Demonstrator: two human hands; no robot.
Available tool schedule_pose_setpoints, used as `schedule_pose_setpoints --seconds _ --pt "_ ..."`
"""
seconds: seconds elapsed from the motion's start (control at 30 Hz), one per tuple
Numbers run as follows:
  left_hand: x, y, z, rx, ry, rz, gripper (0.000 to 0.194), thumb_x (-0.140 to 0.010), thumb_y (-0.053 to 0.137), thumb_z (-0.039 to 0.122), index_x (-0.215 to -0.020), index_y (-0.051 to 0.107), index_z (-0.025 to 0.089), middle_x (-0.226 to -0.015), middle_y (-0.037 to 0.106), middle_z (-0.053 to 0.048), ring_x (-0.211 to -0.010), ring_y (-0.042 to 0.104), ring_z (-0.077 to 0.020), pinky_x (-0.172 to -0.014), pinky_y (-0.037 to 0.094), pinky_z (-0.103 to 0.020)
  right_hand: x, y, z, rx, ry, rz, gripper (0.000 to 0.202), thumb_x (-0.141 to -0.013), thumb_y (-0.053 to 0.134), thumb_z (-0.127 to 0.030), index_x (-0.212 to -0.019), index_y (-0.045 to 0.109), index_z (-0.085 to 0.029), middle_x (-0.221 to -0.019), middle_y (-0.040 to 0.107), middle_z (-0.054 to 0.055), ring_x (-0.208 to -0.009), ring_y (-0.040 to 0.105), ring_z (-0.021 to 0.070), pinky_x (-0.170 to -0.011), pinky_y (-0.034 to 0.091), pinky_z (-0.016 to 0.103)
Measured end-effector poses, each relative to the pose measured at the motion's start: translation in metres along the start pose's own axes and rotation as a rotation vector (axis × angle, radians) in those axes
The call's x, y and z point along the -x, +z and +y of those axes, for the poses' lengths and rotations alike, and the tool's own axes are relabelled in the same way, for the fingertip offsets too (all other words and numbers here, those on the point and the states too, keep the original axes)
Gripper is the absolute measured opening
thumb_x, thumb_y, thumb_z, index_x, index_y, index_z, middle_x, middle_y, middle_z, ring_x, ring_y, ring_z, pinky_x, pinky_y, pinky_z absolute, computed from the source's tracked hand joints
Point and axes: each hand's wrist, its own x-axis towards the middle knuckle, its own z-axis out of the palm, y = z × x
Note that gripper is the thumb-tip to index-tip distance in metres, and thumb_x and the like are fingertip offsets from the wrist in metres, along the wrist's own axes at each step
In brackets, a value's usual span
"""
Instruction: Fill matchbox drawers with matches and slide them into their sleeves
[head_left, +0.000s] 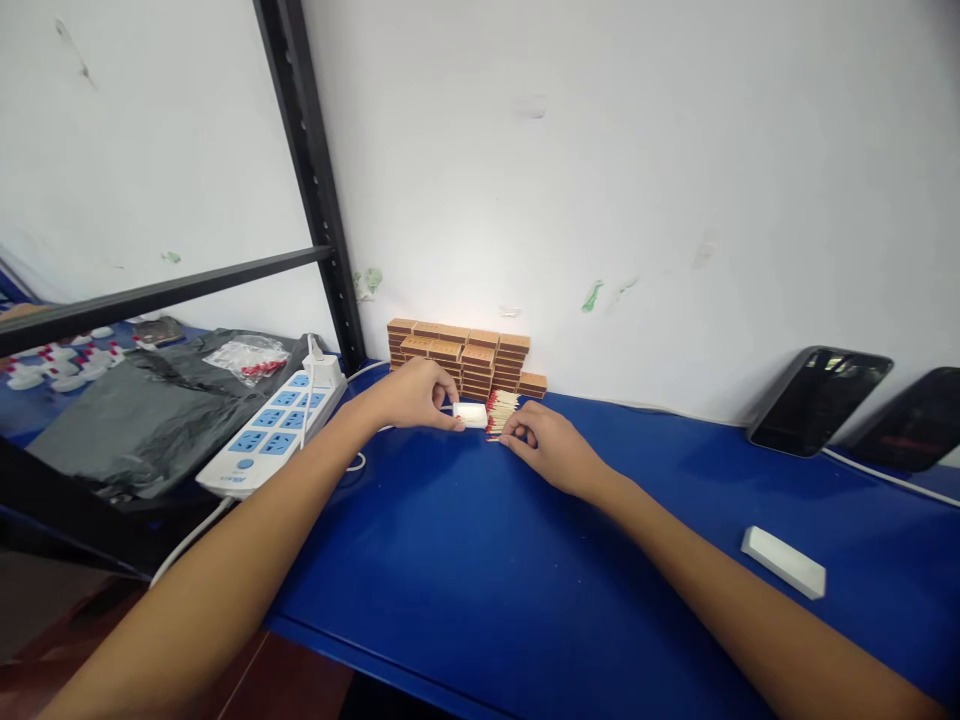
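Note:
My left hand (421, 393) grips the left end of a small white open matchbox tray (471, 415) between thumb and fingers. Just right of the tray lies a pile of red-tipped matches (501, 408) on the blue table. My right hand (541, 442) is at the pile's lower right, thumb and index finger pinched at a match (493, 439) near the front of the pile. Behind both hands, brown matchboxes (478, 362) stand stacked in several columns against the wall.
A white power strip (274, 425) with blue sockets lies left, beside a black metal frame (319, 170) and grey plastic bag (165, 405). Two dark phones (821, 400) lean at the right wall; a white block (784, 562) lies nearer on the blue table (480, 590).

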Motion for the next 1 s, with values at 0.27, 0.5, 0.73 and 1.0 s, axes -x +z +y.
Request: schedule_pose_setpoints --seconds 0.27,0.5,0.73,1.0 --pt "0.0 0.006 0.004 0.034 -0.022 -0.058 0.037 -0.068 0.087 0.045 -0.091 0.079 0.016 -0.068 0.071 0.0 -0.058 0.062 -0.014 -0.054 0.04 -0.025 0.012 -0.009 0.017 -0.028 -0.007 -0.021 0.011 -0.098 0.062 -0.026 -0.099 0.069 -0.019 -0.097 0.061 0.005 -0.082 0.057 0.0164 -0.077 0.045 0.03" --pt "-0.001 0.002 -0.002 0.037 -0.099 -0.129 0.044 -0.065 0.087 0.053 -0.09 0.079 0.017 -0.07 0.071 -0.001 -0.06 0.063 -0.0147 -0.055 0.039 -0.025 0.009 -0.006 0.023 0.006 0.039 -0.057 0.013 -0.101 0.056 -0.023 -0.094 0.066 -0.019 -0.095 0.063 0.005 -0.082 0.058 0.0163 -0.075 0.042 0.029" --pt "-0.002 0.002 -0.005 -0.001 -0.116 -0.149 0.045 -0.066 0.086 0.055 -0.091 0.08 0.017 -0.071 0.072 -0.001 -0.062 0.064 -0.0153 -0.055 0.041 -0.025 0.01 0.001 0.019 -0.041 -0.033 -0.005 0.013 -0.103 0.054 -0.02 -0.095 0.064 -0.02 -0.097 0.061 0.003 -0.08 0.056 0.0151 -0.072 0.04 0.027" --pt "-0.002 0.003 -0.005 0.004 -0.099 -0.14 0.044 -0.067 0.086 0.054 -0.091 0.08 0.018 -0.07 0.071 0.0 -0.061 0.063 -0.0145 -0.053 0.04 -0.025 0.01 0.004 0.019 -0.048 -0.039 0.05 0.014 -0.102 0.057 -0.02 -0.105 0.07 -0.022 -0.097 0.059 0.003 -0.076 0.055 0.0137 -0.071 0.042 0.029"
